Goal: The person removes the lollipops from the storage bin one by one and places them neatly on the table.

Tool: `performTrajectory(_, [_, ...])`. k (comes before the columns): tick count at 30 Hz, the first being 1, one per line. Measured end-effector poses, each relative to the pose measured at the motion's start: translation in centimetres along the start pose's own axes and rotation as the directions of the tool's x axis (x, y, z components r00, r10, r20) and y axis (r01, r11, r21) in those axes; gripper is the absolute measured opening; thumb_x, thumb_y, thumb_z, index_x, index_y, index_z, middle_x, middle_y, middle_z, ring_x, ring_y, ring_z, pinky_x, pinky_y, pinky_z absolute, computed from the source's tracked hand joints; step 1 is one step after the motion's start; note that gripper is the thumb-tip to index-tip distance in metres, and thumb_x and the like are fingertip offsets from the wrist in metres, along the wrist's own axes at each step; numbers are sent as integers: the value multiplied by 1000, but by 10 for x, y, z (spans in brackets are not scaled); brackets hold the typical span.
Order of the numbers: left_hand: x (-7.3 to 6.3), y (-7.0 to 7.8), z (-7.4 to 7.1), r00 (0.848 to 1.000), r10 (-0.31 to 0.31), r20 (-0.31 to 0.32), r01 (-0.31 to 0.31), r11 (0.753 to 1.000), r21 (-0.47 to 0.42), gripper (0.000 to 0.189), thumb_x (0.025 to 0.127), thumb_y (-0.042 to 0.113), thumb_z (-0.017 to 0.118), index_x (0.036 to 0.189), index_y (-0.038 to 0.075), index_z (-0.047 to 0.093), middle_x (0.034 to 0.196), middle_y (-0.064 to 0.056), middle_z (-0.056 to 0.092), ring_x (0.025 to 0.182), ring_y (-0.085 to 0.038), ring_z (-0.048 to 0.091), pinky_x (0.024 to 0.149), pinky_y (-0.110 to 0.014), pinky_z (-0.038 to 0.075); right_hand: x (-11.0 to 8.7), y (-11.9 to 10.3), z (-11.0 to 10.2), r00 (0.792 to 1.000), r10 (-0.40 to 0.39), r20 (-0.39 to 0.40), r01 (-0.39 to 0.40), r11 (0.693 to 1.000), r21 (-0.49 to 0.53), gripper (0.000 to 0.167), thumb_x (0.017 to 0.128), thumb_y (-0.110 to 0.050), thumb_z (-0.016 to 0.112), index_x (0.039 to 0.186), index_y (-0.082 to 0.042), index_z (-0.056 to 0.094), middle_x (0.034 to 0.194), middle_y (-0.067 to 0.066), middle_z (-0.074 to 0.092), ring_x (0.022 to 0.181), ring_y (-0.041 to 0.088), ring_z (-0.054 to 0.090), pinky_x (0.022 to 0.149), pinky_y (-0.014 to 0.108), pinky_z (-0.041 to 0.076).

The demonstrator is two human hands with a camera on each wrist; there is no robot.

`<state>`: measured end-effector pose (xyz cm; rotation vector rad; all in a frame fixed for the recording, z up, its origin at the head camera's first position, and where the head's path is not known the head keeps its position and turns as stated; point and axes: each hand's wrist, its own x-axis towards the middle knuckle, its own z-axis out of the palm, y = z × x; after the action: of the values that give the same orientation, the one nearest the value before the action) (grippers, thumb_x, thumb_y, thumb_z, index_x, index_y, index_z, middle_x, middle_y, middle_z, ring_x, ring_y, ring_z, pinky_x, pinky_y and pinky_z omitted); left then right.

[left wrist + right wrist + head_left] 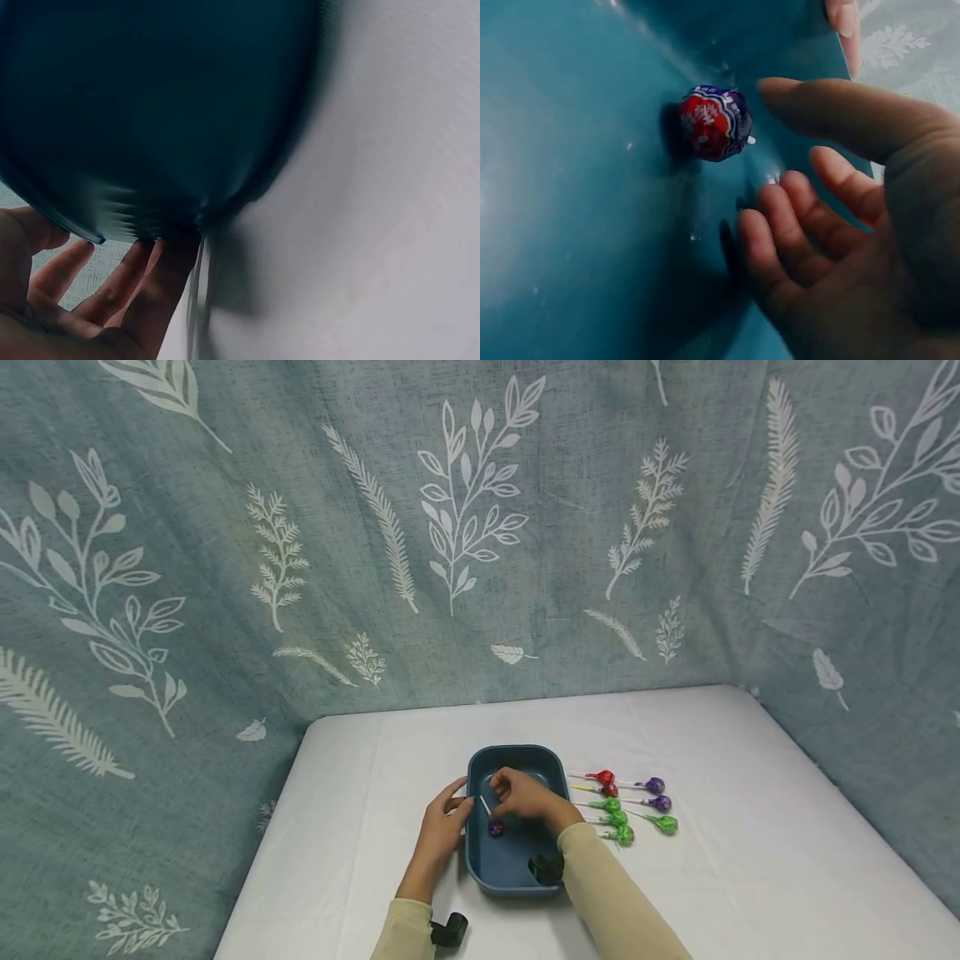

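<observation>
A blue plastic bin (513, 891) stands on the white table. My left hand (442, 827) holds its left side, thumb over the rim and fingers (124, 281) against the outer wall. Inside the bin lies a lollipop (496, 828) with a white stick; its wrapper shows purple and red in the right wrist view. Over the bin, right beside this lollipop (714, 124), is my right hand (525, 795). Its thumb (825, 105) and fingers are spread apart with nothing between them.
Right of the bin lie more lollipops: red ones (604, 777), purple ones (655, 786) and several green ones (615, 818), sticks pointing left. The white table (750, 827) backs onto a teal leaf-patterned cloth (540, 635). A black wrist camera (450, 932) sits by the left sleeve.
</observation>
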<state>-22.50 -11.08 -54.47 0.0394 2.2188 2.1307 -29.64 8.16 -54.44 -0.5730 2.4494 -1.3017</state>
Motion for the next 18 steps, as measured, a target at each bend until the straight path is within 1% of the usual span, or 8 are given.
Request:
performTrajectory(2, [-5, 10, 0, 1000, 1, 9, -1, 1000, 5, 47, 103, 7, 55, 148, -3, 47, 126, -37, 58, 111, -50, 62, 80, -49, 61, 0, 2, 1, 999, 0, 41, 1, 1000, -24, 48, 71, -2, 87, 110, 2, 57, 102, 10, 61, 92, 20, 58, 87, 38, 54])
performTrajectory(5, [-13, 21, -1, 1000, 6, 15, -6, 1000, 17, 46, 103, 7, 55, 147, -4, 47, 125, -37, 59, 109, -48, 63, 79, -46, 61, -1, 3, 2, 996, 0, 86, 5, 998, -56, 49, 70, -4, 89, 106, -1, 56, 96, 7, 59, 87, 18, 55, 81, 33, 52])
performTrajectory(7, [-15, 22, -1, 1000, 12, 15, -13, 1000, 14, 47, 103, 7, 56, 147, -4, 47, 124, -36, 60, 107, -46, 65, 77, -45, 62, -2, 3, 3, 994, -5, 105, 13, 997, -74, 49, 69, -5, 90, 104, -3, 56, 93, 6, 58, 83, 17, 53, 76, 31, 50])
performTrajectory(11, [-12, 17, -1, 1000, 16, 14, -16, 1000, -1, 47, 102, 7, 56, 147, -4, 47, 123, -36, 60, 105, -46, 66, 76, -47, 62, -5, 0, 4, 993, 1, 121, 11, 994, -104, 48, 69, -5, 92, 102, -3, 56, 88, 4, 56, 79, 16, 52, 70, 29, 47])
performTrajectory(14, [-11, 18, -1, 1000, 9, 14, -9, 1000, -11, 47, 102, 6, 56, 147, -3, 47, 123, -37, 60, 106, -48, 64, 78, -49, 61, -6, -1, 5, 993, 19, 120, -4, 993, -117, 47, 69, -4, 92, 102, -3, 57, 87, 4, 57, 79, 16, 52, 69, 29, 47])
performTrajectory(18, [-12, 23, -1, 1000, 6, 13, -6, 1000, -9, 47, 103, 6, 56, 147, -3, 47, 124, -37, 59, 108, -50, 63, 80, -51, 60, -5, -3, 5, 993, 36, 113, -21, 992, -127, 42, 72, -3, 89, 100, -4, 59, 87, 3, 58, 78, 17, 53, 69, 29, 49])
